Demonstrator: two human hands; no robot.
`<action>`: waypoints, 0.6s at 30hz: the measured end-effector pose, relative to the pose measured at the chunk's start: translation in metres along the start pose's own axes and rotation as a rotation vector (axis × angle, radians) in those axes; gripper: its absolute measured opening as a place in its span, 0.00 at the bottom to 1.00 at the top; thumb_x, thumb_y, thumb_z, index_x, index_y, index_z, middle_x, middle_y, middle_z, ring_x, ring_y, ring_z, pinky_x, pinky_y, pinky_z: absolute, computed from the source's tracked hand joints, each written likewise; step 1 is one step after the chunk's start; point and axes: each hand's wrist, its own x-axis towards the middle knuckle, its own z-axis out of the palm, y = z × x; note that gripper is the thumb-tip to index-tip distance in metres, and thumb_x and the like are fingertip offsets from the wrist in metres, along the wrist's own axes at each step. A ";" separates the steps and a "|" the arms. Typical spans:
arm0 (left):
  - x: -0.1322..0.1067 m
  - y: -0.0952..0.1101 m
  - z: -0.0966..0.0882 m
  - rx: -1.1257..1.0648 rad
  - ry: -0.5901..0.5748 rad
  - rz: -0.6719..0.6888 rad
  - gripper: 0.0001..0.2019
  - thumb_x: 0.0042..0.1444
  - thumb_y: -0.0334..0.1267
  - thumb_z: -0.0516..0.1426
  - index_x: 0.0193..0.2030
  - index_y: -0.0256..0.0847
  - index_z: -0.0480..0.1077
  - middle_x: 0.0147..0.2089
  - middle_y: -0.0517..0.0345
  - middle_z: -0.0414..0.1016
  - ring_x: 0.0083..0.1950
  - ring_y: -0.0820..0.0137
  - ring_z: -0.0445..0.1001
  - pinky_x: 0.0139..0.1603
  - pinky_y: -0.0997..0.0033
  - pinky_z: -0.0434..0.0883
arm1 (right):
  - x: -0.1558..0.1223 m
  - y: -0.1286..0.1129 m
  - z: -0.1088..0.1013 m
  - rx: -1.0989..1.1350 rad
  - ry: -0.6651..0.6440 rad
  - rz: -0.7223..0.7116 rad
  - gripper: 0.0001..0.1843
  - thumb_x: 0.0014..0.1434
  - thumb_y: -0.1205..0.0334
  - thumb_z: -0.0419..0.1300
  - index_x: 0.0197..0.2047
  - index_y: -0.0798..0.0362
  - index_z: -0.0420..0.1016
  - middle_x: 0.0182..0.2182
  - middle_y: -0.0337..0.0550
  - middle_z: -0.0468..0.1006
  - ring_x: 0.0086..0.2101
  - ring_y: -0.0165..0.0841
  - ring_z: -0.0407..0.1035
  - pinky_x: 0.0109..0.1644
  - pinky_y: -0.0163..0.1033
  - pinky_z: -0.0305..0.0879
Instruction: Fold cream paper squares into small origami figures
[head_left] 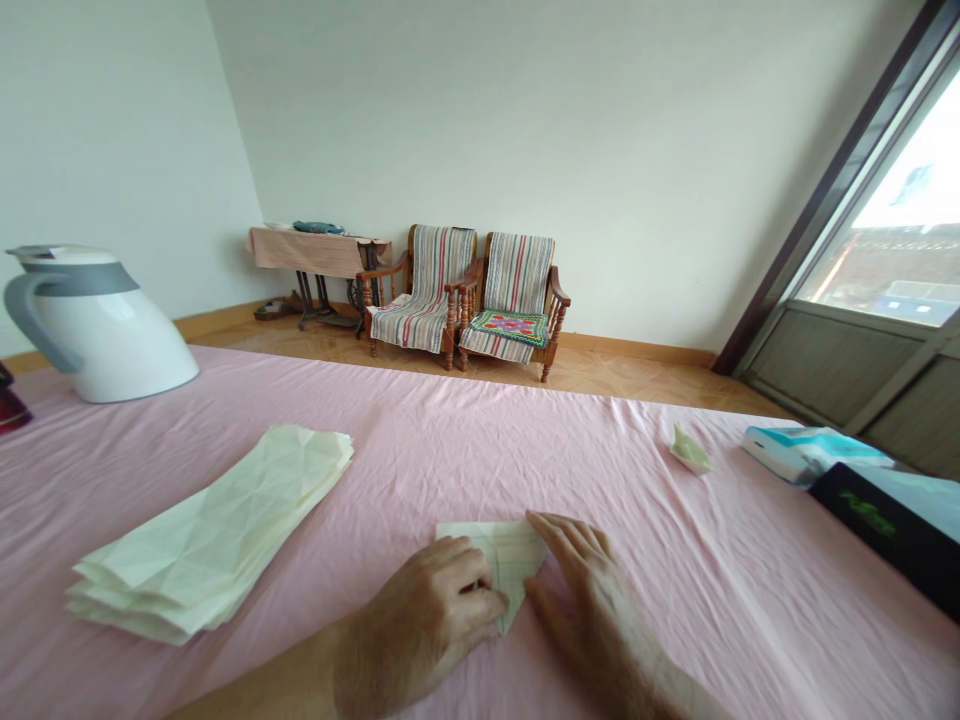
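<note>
Folded paper [504, 558] sat lower centre of frame on the pink desk [450, 440]. Left grip [431, 615] was curled narrow, pinching its edge; right grip [592, 590] lay flat and wide, pressing it.

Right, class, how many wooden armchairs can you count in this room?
2. The first armchair stands against the far wall, beside the covered table. The second armchair touches it on the window side. None seem hidden.

No legible text; green print on black box [892, 535] too blurred to read.
</note>
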 end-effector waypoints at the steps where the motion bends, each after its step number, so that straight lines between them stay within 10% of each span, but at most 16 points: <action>1: 0.000 0.000 0.000 -0.013 0.002 -0.006 0.05 0.63 0.31 0.56 0.43 0.41 0.73 0.37 0.56 0.70 0.39 0.66 0.67 0.39 0.69 0.65 | 0.001 0.000 0.000 0.001 -0.003 0.002 0.26 0.56 0.69 0.55 0.59 0.54 0.62 0.51 0.50 0.73 0.51 0.42 0.65 0.53 0.50 0.61; 18: -0.001 -0.003 -0.006 -0.003 0.018 0.039 0.10 0.66 0.31 0.52 0.49 0.42 0.72 0.41 0.55 0.71 0.43 0.65 0.68 0.46 0.66 0.66 | 0.007 0.005 0.002 0.065 0.074 -0.051 0.22 0.56 0.72 0.56 0.54 0.49 0.66 0.41 0.45 0.74 0.43 0.40 0.66 0.48 0.49 0.61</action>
